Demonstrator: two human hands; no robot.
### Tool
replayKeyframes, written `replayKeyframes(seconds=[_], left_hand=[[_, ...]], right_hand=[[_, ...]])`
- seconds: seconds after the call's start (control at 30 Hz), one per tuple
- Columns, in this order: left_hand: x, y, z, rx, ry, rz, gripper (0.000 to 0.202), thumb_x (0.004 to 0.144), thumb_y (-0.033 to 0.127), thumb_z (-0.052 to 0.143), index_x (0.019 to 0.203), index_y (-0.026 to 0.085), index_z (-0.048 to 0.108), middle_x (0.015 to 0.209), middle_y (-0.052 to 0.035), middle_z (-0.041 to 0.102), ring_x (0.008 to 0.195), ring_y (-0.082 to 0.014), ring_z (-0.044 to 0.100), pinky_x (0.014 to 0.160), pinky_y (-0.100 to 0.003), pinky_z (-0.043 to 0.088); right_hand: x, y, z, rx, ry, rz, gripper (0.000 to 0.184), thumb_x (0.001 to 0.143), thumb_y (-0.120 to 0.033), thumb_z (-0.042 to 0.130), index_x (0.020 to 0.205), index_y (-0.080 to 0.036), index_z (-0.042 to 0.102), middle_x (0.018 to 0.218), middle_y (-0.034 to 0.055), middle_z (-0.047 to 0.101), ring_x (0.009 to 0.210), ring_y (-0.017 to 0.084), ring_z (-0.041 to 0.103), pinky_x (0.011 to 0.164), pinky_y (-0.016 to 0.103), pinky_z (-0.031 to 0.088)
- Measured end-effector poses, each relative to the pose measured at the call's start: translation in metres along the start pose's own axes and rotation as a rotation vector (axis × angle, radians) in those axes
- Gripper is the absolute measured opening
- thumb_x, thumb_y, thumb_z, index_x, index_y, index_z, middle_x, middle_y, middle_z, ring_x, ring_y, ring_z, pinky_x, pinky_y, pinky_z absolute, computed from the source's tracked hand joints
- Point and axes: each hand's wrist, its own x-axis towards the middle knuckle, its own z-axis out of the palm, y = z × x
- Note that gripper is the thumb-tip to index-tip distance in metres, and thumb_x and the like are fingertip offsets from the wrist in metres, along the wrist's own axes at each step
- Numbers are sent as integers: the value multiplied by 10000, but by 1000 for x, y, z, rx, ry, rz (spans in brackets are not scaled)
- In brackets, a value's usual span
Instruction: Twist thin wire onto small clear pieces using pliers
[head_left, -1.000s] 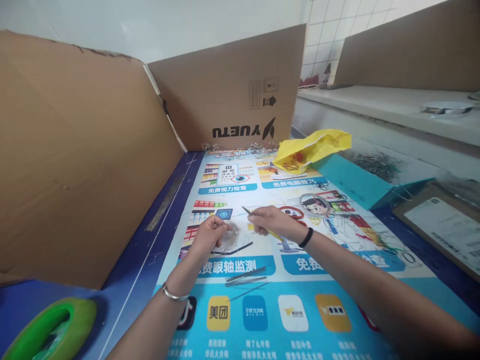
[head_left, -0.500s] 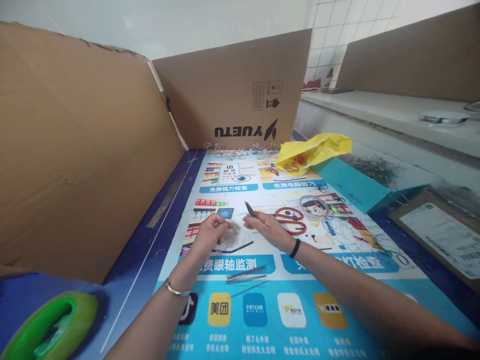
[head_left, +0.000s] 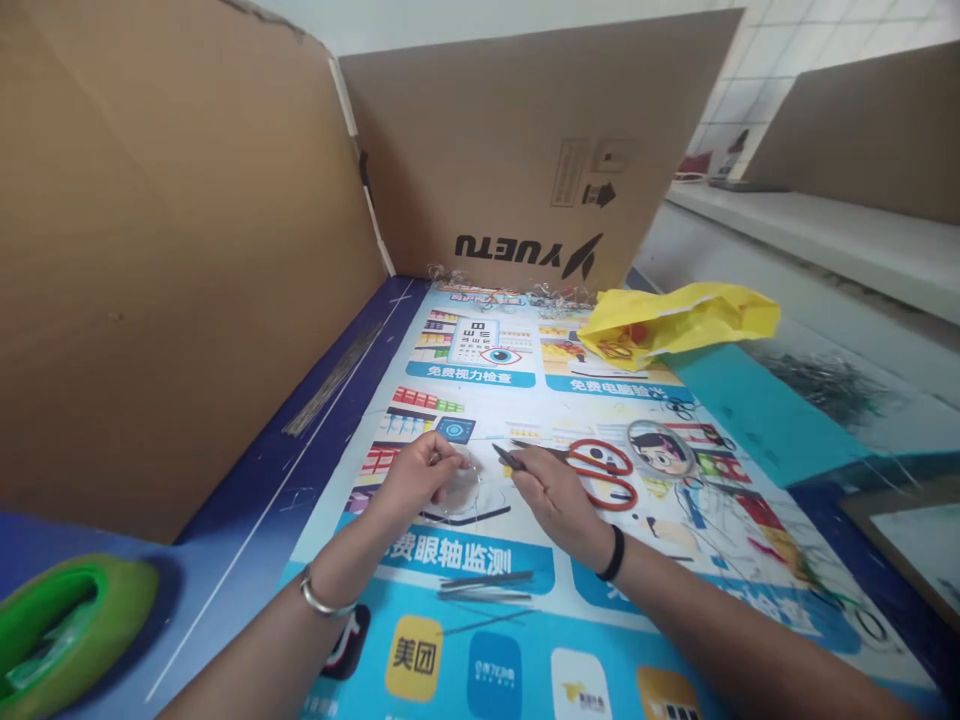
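My left hand [head_left: 427, 475] pinches the edge of a clear, round, thin thing [head_left: 461, 492], possibly a loop of fine wire, held low over the printed sheet [head_left: 517, 408]. In my right hand [head_left: 559, 495] is a dark, slim, pointed tool [head_left: 508, 457], its tip aimed left toward the other hand and apart from the round thing. Scissors with orange-red handles [head_left: 626, 493] lie just beyond my right hand, which partly covers them. Several thin dark strips [head_left: 487, 583] rest on the sheet nearer to me.
Cardboard panels [head_left: 187, 260] stand at the left and back. A green tape roll [head_left: 112, 640] is at the lower left, with thin rods [head_left: 334, 380] along the left panel. To the right are a yellow bag [head_left: 712, 315], a teal sheet [head_left: 757, 410] and a wire heap [head_left: 825, 385].
The view has shifted and tilted. The pointed tool now lies flatter, its tip turned from upward to the left. My left hand still holds the round thing.
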Motion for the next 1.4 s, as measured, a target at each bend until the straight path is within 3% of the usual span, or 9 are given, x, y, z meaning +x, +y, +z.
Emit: replayKeyframes(seconds=[0.1, 0.27, 0.53, 0.63, 0.83, 1.13, 1.4], left_hand=[[2, -4, -1, -12, -6, -15, 191, 719, 298, 602, 677, 178, 459, 504, 63, 540, 342, -34, 371, 366, -159, 272], [4, -7, -4, -32, -40, -54, 180, 745, 301, 575, 699, 173, 457, 831, -16, 672, 347, -6, 381, 374, -166, 290], [4, -7, -4, -8, -37, -61, 138, 751, 265, 566, 702, 171, 478, 839, -21, 675, 360, -7, 391, 409, -177, 316], [3, -5, -3, 17, -34, -59, 128, 741, 263, 577, 697, 174, 495, 725, 2, 656, 370, -22, 403, 402, -178, 307], [2, -2, 0, 54, -58, -66, 151, 738, 287, 588, 671, 195, 489, 438, 64, 480, 355, -52, 385, 389, -187, 279], [0, -2, 0, 82, -93, -93, 183, 741, 322, 585, 675, 198, 468, 376, 77, 439, 321, -58, 378, 365, -179, 245], [0, -2, 0, 55, -111, -143, 190, 738, 345, 591, 706, 196, 479, 396, 51, 507, 349, -74, 432, 386, -181, 321]], right_hand=[[0, 4, -3, -214, -21, -84, 297, 876, -400, 425, 951, -177, 605, 887, 82, 618, 856, 192, 544, 765, 329, 413], [3, 11, -4, -419, -50, -86, 293, 864, -415, 448, 885, -190, 634, 802, 71, 605, 799, 189, 530, 710, 312, 375], [4, 11, -4, -492, -76, -110, 321, 863, -431, 439, 857, -191, 653, 751, 69, 589, 754, 185, 516, 673, 307, 340], [4, 12, -4, -484, -60, -120, 317, 861, -431, 445, 854, -194, 656, 761, 67, 596, 753, 181, 517, 675, 305, 337], [4, 12, -4, -442, -90, -128, 324, 868, -430, 440, 806, -188, 646, 723, 53, 612, 740, 170, 533, 675, 294, 344], [3, 7, -3, -460, -128, -137, 315, 871, -421, 442, 768, -193, 634, 689, 40, 605, 703, 156, 524, 658, 284, 335], [2, 5, -3, -515, -104, -146, 321, 870, -412, 448, 730, -182, 623, 667, 40, 599, 685, 161, 512, 652, 293, 305]])
